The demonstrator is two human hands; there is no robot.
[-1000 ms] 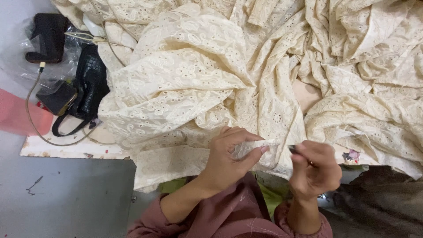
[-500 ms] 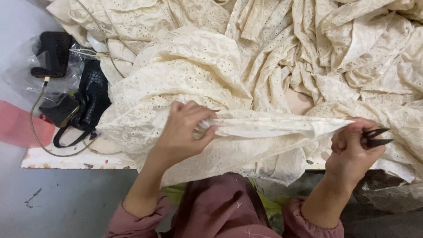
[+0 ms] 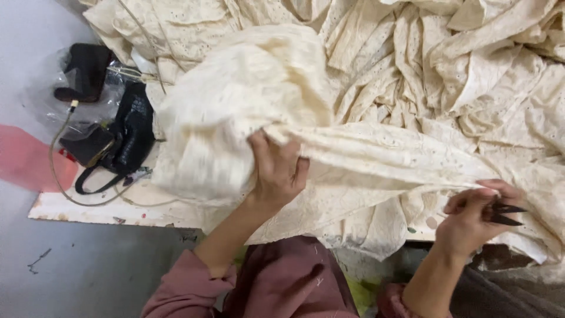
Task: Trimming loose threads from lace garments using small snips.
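Cream eyelet cloth (image 3: 365,159): matt, soft cotton-like weave, pricked all over with small embroidered holes, crumpled into deep folds and bunched where the left hand (image 3: 276,171) clutches it. Small dark snips (image 3: 505,213) in the right hand (image 3: 471,221): dull blackened metal; black handbag (image 3: 130,136): glossy, with a scaly embossed leather look, beside crinkled clear plastic wrap (image 3: 53,100). White tabletop (image 3: 106,207): painted wood, scuffed and chipped at the edge; sleeves (image 3: 188,288): matt dusty-pink knit.

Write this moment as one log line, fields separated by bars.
left hand: grips cream eyelet cotton fabric, pulled taut | right hand: pinches fabric end, holds small dark metal snips | left side: black handbag
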